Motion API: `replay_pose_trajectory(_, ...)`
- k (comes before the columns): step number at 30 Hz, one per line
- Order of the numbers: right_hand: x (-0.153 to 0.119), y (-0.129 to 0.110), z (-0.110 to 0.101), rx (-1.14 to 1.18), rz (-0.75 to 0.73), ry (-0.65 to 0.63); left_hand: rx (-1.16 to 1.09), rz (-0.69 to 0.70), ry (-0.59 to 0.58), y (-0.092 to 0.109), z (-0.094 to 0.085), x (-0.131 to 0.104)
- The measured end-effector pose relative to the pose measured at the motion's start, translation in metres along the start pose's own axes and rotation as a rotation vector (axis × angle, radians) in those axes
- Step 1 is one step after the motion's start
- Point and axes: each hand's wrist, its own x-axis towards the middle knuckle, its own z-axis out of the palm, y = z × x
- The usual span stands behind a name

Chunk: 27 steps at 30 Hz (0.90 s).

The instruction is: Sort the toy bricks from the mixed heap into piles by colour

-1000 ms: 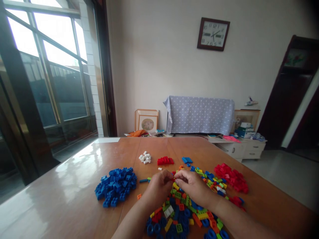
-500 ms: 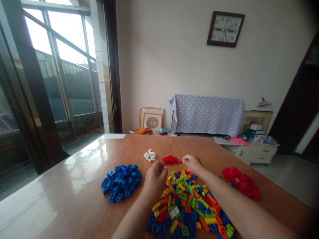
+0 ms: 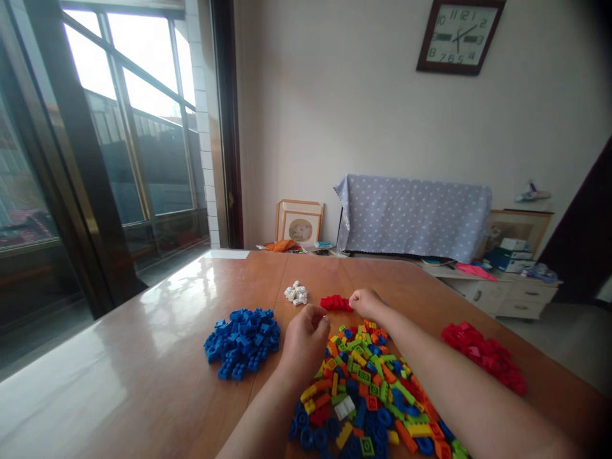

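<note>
My right hand (image 3: 367, 303) reaches to the right end of a short row of red toy bricks (image 3: 333, 303). Its fingers are pinched on a small red brick against that end, mostly hidden by the fingertips. Closer to me, my left hand (image 3: 307, 335) hovers at the near left of the row, thumb and fingers curled together. Whatever they hold, if anything, is too small to make out. Below both hands spreads a mixed heap of building bricks (image 3: 363, 376) in green, orange, yellow and blue, with blue rings among them.
A blue brick pile (image 3: 243, 344) lies left of my left hand. White bricks (image 3: 296, 293) sit beyond it, and red bricks (image 3: 482, 354) are piled at the right, past my right forearm. All rest on a glossy wooden table (image 3: 167, 357). A low cabinet (image 3: 521, 296) stands behind.
My right hand has brought the small red brick left against the end of the red row. My left hand stays curled in nearly the same place. The view has shifted slightly.
</note>
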Motion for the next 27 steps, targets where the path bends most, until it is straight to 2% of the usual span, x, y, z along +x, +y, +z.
replay_pose_trajectory(9,0.003,0.002,0.002,-0.019,0.017,0.051,0.006,0.003,0.021,0.000,0.000,0.001)
replay_pose_trajectory(14,-0.003,-0.001,-0.002,-0.070,0.034,0.003,0.025,-0.018,0.041,0.002,-0.002,0.001)
replay_pose_trajectory(21,-0.013,-0.008,-0.014,-0.051,-0.041,-0.016,0.061,0.020,0.070,-0.007,-0.002,0.004)
replay_pose_trajectory(24,-0.022,-0.013,-0.020,-0.040,-0.114,-0.070,0.074,0.016,0.097,-0.010,-0.002,0.005)
replay_pose_trajectory(27,-0.038,-0.019,-0.022,-0.020,-0.207,-0.188,0.084,0.011,0.104,-0.009,-0.002,0.004)
